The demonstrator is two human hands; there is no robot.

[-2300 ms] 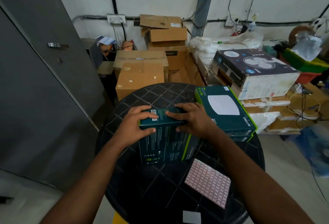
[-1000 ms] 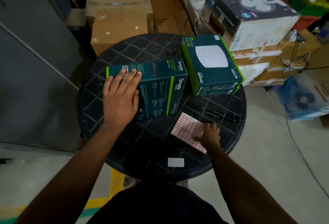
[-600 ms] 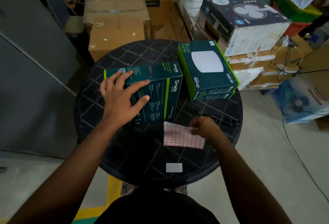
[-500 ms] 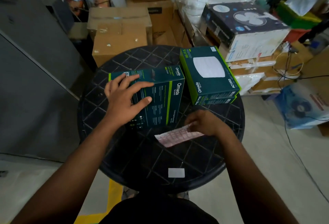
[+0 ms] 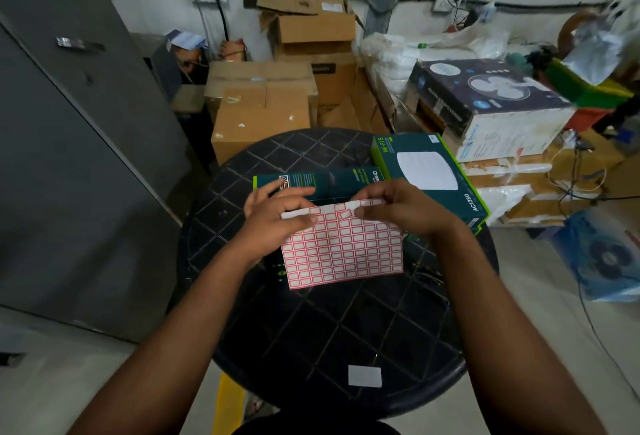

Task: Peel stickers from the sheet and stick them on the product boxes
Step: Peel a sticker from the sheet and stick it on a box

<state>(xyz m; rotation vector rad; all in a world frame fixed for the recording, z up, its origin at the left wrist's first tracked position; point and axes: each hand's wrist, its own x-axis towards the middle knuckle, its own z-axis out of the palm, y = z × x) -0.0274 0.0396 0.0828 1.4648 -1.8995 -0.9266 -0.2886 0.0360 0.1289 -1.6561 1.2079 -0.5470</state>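
Observation:
A sheet of small red-bordered white stickers (image 5: pixel 343 249) is held up above the round black table (image 5: pixel 332 330). My left hand (image 5: pixel 277 218) grips its upper left corner. My right hand (image 5: pixel 401 208) pinches the top edge, where one sticker (image 5: pixel 345 214) is lifting off the sheet. Behind the sheet lies a dark green product box (image 5: pixel 322 181), mostly hidden by my hands. A second green box (image 5: pixel 429 171) with a white square on its lid sits at the table's right.
A small white label (image 5: pixel 364 376) lies near the table's front edge. Brown cartons (image 5: pixel 263 112) stand behind the table. A fan box (image 5: pixel 485 102) rests on stacked goods at the right. A grey cabinet (image 5: pixel 69 157) fills the left side.
My right hand lifted the sticker sheet off the table. My left hand left the product box and took hold of the sheet's upper left corner. The camera tilted up.

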